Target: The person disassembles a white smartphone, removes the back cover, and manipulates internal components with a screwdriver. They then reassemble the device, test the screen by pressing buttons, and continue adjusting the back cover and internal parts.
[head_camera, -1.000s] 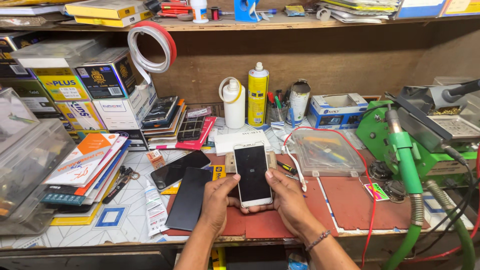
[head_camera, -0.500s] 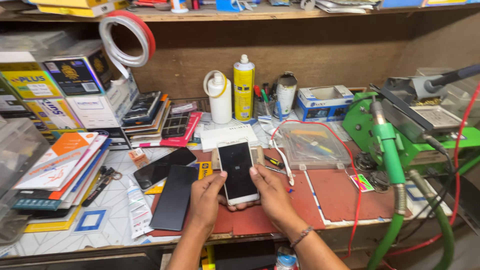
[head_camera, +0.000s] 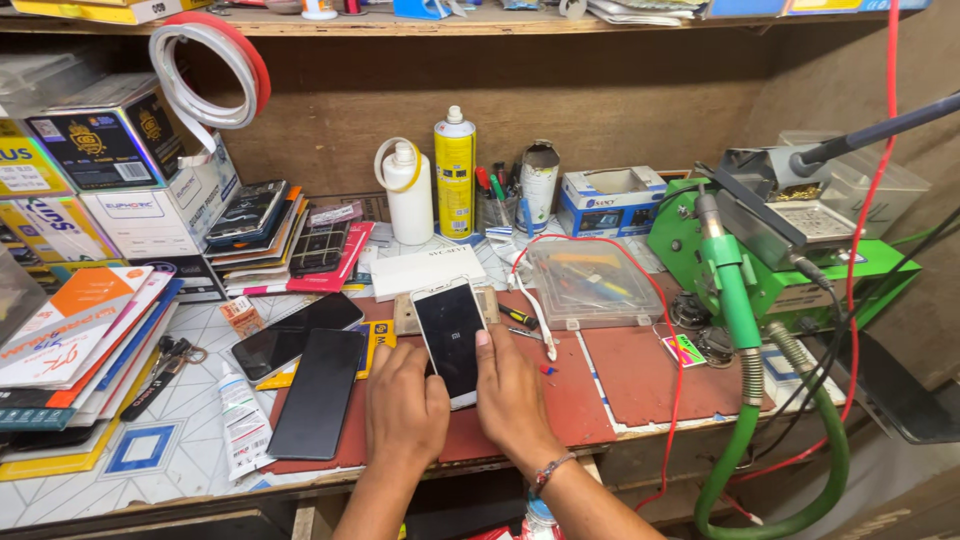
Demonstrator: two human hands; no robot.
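White-framed phone [head_camera: 452, 340]: face up, screen dark, over red mat [head_camera: 640, 375]. Held at lower end between left hand [head_camera: 405, 405] and right hand [head_camera: 510, 395], thumbs on glass. Still assembled; no opening visible.

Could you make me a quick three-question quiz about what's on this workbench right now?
1. True or false: both hands hold the white phone.
2. What lies just left of the left hand? A) black glass panel B) scissors C) cup
3. What colour is the spray can at the back?

Key:
1. True; the right hand has its thumb on the screen.
2. A, the black glass panel.
3. Yellow.
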